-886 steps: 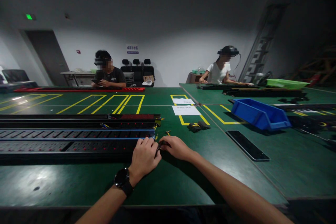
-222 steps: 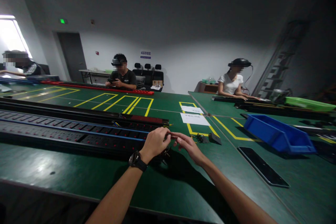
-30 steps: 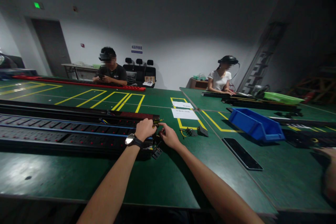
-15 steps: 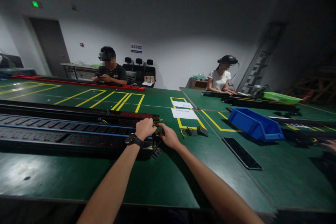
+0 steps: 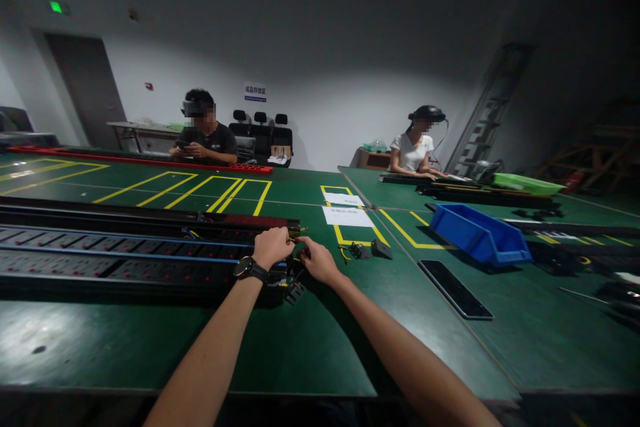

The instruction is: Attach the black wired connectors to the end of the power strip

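Long black power strips (image 5: 165,273) with rows of socket-like modules and small red dots lie side by side on the left, a blue line running along them. At their right end, my left hand (image 5: 274,247), with a watch on the wrist, is closed with fingertips pinched. My right hand (image 5: 319,260) meets it there, thumb and forefinger bent together. Whatever is between the fingertips is too small and dark to make out. Just below the hands a small black end piece (image 5: 295,291) hangs tilted at the strip end, with thin wires near it.
Right of my hands lie a small black part with wires (image 5: 357,250) and a black bracket (image 5: 381,249). Beyond them are paper labels (image 5: 347,216), a phone (image 5: 455,289), a blue bin (image 5: 477,233) and a thin metal rod (image 5: 583,295). Two people sit across the green table (image 5: 320,353).
My view has turned slightly right. Both hands stay at the strip end, fingertips still close together. At the right edge, another person's hand has left view and the thin rod shows.
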`<state>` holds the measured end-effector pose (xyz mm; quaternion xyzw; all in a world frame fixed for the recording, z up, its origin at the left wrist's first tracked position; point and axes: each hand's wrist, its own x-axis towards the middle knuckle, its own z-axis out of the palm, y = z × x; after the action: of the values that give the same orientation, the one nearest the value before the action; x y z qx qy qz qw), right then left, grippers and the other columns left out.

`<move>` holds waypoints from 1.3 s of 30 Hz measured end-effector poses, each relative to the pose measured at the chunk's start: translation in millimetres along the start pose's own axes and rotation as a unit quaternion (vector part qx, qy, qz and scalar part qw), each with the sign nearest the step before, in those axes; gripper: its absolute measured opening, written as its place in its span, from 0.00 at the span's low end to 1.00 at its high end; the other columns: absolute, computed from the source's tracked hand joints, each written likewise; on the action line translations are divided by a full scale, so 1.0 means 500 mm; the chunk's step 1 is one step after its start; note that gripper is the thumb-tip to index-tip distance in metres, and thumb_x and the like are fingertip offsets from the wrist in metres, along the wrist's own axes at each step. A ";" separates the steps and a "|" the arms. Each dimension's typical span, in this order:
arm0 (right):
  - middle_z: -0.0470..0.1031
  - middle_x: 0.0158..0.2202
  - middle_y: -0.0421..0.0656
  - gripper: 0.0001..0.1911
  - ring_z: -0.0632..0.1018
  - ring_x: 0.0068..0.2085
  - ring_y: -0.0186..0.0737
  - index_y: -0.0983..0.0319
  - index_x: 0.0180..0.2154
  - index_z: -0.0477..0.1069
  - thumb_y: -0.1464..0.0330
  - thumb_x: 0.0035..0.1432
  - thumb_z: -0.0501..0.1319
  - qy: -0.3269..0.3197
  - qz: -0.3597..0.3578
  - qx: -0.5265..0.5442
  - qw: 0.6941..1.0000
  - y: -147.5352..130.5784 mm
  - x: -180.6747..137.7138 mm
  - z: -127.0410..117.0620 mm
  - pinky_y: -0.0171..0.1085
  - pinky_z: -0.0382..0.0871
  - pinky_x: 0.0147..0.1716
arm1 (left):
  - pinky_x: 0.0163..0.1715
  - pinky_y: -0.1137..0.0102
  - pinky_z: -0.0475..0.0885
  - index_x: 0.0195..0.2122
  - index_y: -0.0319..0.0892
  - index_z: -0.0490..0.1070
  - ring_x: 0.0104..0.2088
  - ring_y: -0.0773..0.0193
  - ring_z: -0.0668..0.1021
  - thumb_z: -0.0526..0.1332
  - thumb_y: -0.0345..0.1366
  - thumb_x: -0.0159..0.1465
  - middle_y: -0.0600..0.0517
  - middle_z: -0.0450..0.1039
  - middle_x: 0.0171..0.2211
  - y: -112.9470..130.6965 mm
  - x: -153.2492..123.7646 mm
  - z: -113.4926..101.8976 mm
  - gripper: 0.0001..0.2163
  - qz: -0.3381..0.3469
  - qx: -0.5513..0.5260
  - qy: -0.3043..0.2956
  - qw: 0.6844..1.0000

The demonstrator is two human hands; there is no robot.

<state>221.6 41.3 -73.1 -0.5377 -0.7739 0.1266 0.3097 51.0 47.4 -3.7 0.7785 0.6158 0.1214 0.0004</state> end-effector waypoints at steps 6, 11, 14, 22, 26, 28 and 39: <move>0.80 0.37 0.41 0.21 0.78 0.37 0.43 0.53 0.58 0.71 0.66 0.65 0.57 0.044 0.040 0.008 0.998 -0.010 -0.001 -0.001 0.35 0.66 0.35 | 0.44 0.62 0.75 0.42 0.45 0.76 0.46 0.49 0.83 0.58 0.42 0.64 0.44 0.81 0.45 -0.005 0.003 0.004 0.11 0.000 -0.002 0.001 1.000; 0.80 0.34 0.43 0.20 0.78 0.36 0.45 0.56 0.52 0.76 0.57 0.68 0.52 0.157 0.147 0.001 0.977 0.032 0.005 -0.080 0.38 0.66 0.36 | 0.43 0.62 0.75 0.40 0.45 0.75 0.45 0.49 0.83 0.58 0.42 0.64 0.45 0.81 0.44 -0.008 0.002 0.004 0.10 0.006 -0.009 0.003 1.000; 0.80 0.41 0.48 0.21 0.79 0.42 0.48 0.59 0.48 0.77 0.59 0.67 0.50 0.255 0.234 0.014 0.938 0.097 -0.002 -0.154 0.40 0.69 0.41 | 0.43 0.62 0.75 0.40 0.45 0.75 0.45 0.50 0.82 0.58 0.43 0.64 0.46 0.82 0.44 -0.009 0.002 0.005 0.10 0.010 -0.014 0.006 1.000; 0.69 0.53 0.66 0.27 0.75 0.48 0.61 0.66 0.59 0.71 0.61 0.63 0.55 0.248 0.386 -0.110 0.881 0.251 -0.060 -0.240 0.55 0.65 0.44 | 0.43 0.62 0.74 0.40 0.45 0.76 0.45 0.50 0.82 0.57 0.43 0.65 0.45 0.81 0.44 -0.010 0.002 0.007 0.11 0.012 -0.016 0.002 1.000; 0.69 0.50 0.67 0.25 0.76 0.46 0.62 0.68 0.51 0.77 0.57 0.61 0.58 0.177 0.419 -0.136 0.880 0.287 -0.069 -0.243 0.57 0.65 0.42 | 0.43 0.61 0.75 0.40 0.46 0.76 0.44 0.49 0.82 0.57 0.43 0.65 0.45 0.81 0.44 -0.011 0.001 0.008 0.11 0.014 -0.015 0.006 1.000; 0.70 0.50 0.67 0.25 0.77 0.46 0.62 0.68 0.49 0.78 0.56 0.62 0.58 0.142 0.435 -0.139 0.878 0.295 -0.068 -0.248 0.57 0.66 0.43 | 0.43 0.61 0.75 0.40 0.46 0.76 0.44 0.50 0.82 0.57 0.43 0.65 0.45 0.81 0.44 -0.010 0.001 0.008 0.11 0.014 -0.015 0.006 1.000; 0.68 0.54 0.68 0.28 0.79 0.46 0.58 0.67 0.55 0.73 0.53 0.65 0.54 0.117 0.439 -0.150 0.878 0.315 -0.065 -0.245 0.51 0.69 0.44 | 0.44 0.64 0.74 0.41 0.45 0.76 0.46 0.52 0.82 0.58 0.43 0.65 0.45 0.81 0.45 -0.008 0.001 0.009 0.11 0.009 -0.012 0.001 1.000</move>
<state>423.4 56.1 -72.3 -0.8732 -0.4262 0.0684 0.2264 48.2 49.4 -8.6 0.7840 0.6070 0.1295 0.0084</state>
